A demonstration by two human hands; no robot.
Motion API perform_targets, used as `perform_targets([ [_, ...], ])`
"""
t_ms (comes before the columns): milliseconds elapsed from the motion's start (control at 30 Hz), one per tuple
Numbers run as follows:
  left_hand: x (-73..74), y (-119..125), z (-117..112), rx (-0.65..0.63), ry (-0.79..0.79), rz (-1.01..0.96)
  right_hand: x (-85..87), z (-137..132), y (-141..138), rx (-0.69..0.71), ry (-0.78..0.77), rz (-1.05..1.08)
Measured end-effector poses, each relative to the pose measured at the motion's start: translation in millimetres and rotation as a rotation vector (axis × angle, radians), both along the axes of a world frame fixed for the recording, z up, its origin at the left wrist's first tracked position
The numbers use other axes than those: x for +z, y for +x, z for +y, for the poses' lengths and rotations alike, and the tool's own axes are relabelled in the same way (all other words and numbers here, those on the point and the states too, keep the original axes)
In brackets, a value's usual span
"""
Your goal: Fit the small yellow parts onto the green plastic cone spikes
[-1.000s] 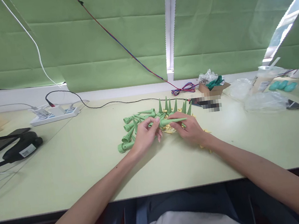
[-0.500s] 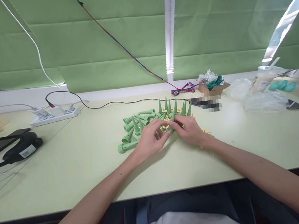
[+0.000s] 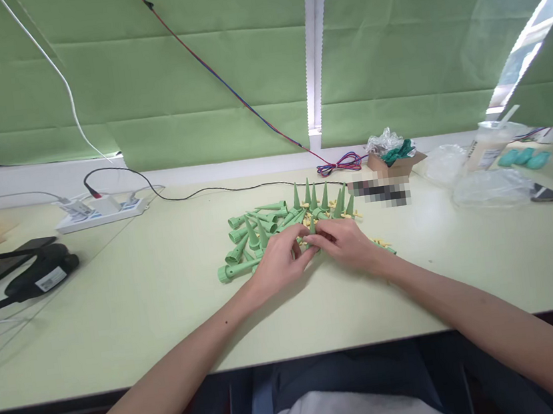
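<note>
My left hand point(image 3: 283, 260) and my right hand point(image 3: 345, 244) meet over the table, both with fingers closed around one green plastic spike point(image 3: 312, 225). Its pointed tip sticks up between the fingers; its lower end is hidden by them. To the left and behind lies a pile of similar green spikes point(image 3: 238, 269), hollow cones with ribbed collars. Several more green spikes point(image 3: 314, 195) stand point up just beyond my hands. Small yellow plastic pieces point(image 3: 351, 215) are scattered among these, with others point(image 3: 382, 243) beside my right wrist.
A blurred dark object point(image 3: 380, 192) lies behind the spikes, near a cardboard box point(image 3: 392, 166) and coiled red-blue wire point(image 3: 342, 164). A power strip point(image 3: 101, 216) and black device point(image 3: 42, 270) are at left. A plastic cup point(image 3: 486, 148) and clear bags point(image 3: 491, 189) occupy the right.
Both hands have shifted slightly toward me and to the left with the spike. The spike, tilted before, now points more nearly upright.
</note>
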State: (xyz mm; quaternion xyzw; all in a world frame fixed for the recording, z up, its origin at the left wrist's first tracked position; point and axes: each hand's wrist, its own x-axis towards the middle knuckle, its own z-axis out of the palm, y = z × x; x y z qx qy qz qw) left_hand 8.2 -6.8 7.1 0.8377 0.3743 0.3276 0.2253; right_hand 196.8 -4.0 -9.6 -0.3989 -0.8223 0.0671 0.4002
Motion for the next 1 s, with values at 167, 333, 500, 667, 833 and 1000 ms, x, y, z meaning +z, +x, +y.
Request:
perform_targets([
  [167,-2.8,-1.2,1.2,0.008,0.014,0.02,4.0,-1.0,-0.2,-0.011,-0.017,-0.03],
  [333,-1.2,-2.8,3.2,0.132,0.054,0.043,8.3,1.2,0.0,-0.105,-0.012,-0.036],
  [500,4.2,-2.5,2.3,0.265,0.057,-0.009,2.7,9.1,3.9,-0.129,-0.001,-0.102],
  [667,6.3,-2.7,1.2,0.29,0.048,-0.067,-2.8,11.9,5.3,-0.138,-0.009,-0.176],
  [833,7.4,-2.5,1.2,0.269,0.036,-0.126,-4.2,11.0,4.6,-0.128,-0.016,-0.263],
  [1000,7.4,-1.3,0.9,0.276,0.055,-0.1,-7.0,11.6,6.1,-0.096,-0.023,-0.316],
])
